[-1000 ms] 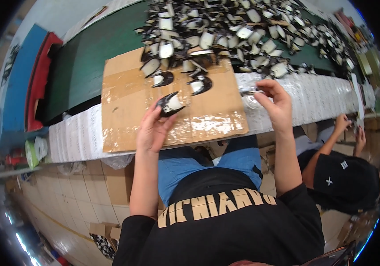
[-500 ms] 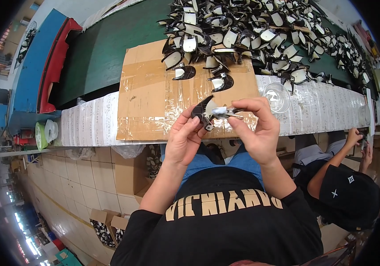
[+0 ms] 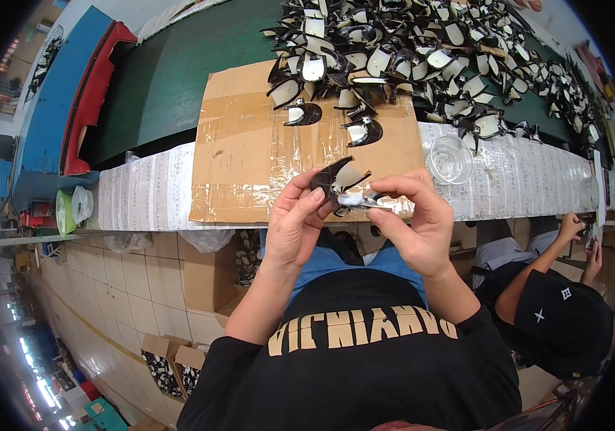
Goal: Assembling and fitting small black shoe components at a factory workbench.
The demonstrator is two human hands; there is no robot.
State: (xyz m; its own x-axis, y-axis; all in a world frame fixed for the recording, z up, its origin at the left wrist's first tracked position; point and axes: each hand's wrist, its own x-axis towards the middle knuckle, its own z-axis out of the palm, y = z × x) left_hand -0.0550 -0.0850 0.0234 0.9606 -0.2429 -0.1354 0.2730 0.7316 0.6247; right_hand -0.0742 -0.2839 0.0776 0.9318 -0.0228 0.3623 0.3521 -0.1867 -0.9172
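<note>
My left hand (image 3: 297, 224) is closed around a curved black shoe upper piece (image 3: 327, 181) with a cream inner lining (image 3: 351, 177), held above the front of the cardboard. Between thumb and fingers my right hand (image 3: 416, 223) pinches slim metal tweezers (image 3: 385, 206), partly hidden by the fingers. A small white wad (image 3: 354, 200) sits at their tip, against the lower inside of the piece. Two similar pieces, a shoe upper piece (image 3: 309, 113) and another upper piece (image 3: 371, 132), lie apart on the cardboard sheet (image 3: 239, 144) beyond my hands.
A large heap of black and cream upper pieces (image 3: 401, 54) covers the far green belt (image 3: 178, 79). A clear plastic tub (image 3: 451, 159) stands right of the cardboard. Another person (image 3: 537, 302) works at the right. Boxes of pieces (image 3: 171, 363) stand on the floor.
The wad and tweezers have moved slightly down and left, from the middle of the lining to the piece's lower inside. The left hand still holds the upper piece, turned a little.
</note>
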